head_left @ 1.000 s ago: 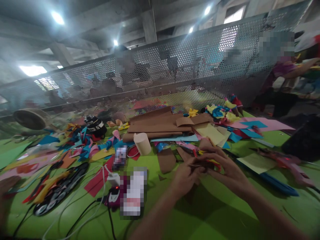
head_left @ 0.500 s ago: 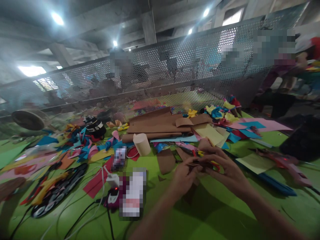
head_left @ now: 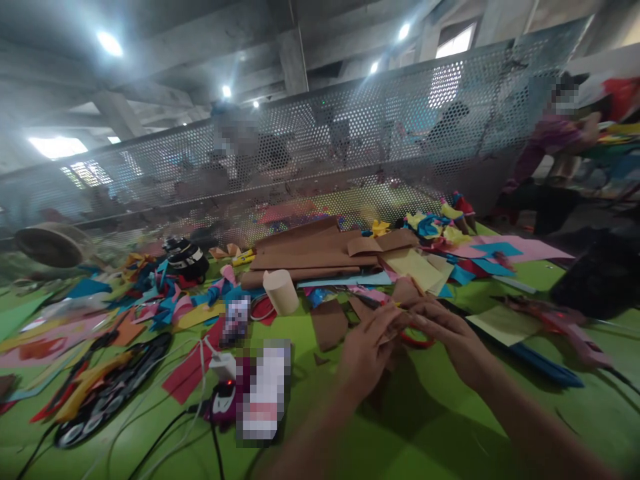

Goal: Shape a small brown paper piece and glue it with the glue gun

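Both hands meet over a small brown paper piece, middle of a cluttered green table (head_left: pixel 440 427)

Open green in front and near right; scraps crowd left and far. Left hand (head_left: pixel 367 353) and right hand (head_left: pixel 450 337) fingers pinch together on the brown paper piece (head_left: pixel 395 327), just beside red scissors (head_left: pixel 417 339).

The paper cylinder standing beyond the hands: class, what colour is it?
The paper cylinder is plain cream or pale beige, unpatterned, seen in the head view.

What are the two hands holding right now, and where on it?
Both the left hand and right hand pinch a small brown paper piece between their fingertips, at its edges; the exact grip is too blurred to tell.
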The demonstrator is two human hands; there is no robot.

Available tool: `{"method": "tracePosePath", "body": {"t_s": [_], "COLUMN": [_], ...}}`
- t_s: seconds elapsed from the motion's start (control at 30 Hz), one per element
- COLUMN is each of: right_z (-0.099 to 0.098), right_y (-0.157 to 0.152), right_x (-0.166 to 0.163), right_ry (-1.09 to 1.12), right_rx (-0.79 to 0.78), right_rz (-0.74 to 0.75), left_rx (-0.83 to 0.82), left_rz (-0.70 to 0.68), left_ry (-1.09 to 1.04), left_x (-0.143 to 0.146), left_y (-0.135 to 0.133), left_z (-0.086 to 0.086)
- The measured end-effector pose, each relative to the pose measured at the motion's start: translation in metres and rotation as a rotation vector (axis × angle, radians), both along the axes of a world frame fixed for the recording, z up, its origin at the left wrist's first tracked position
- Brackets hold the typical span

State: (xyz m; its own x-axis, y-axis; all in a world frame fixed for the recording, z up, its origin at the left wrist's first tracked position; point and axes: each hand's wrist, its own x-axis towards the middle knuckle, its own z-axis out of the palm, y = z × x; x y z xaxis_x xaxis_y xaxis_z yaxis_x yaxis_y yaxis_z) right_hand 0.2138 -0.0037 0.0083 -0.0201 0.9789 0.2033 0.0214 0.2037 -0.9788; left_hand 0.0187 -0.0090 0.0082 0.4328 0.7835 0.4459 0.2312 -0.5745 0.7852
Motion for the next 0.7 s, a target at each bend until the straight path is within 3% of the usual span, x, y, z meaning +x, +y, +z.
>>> {"method": "tracePosePath", "body": {"t_s": [0.17,0.37,0.7], "right_z": [0.002,-0.001,-0.001], "right_y": [-0.001,0.001,0.001], "right_x": [-0.003,-0.002,0.001], "right_ry": [0.078,0.14,-0.105], "right_rx": [-0.097,-0.133,0.029], "right_rz": [0.072,0.049,-0.084], "left_rx": [0.003,-0.01,-0.287], "left_rz": [-0.013,0.019,0.004], "left_ry": [0.084,0.148,0.025], "left_x": [0.0,0.0,0.001], "left_y": [0.001,0.001,0.004], "left_z": [-0.001,0.0,0.009]}}
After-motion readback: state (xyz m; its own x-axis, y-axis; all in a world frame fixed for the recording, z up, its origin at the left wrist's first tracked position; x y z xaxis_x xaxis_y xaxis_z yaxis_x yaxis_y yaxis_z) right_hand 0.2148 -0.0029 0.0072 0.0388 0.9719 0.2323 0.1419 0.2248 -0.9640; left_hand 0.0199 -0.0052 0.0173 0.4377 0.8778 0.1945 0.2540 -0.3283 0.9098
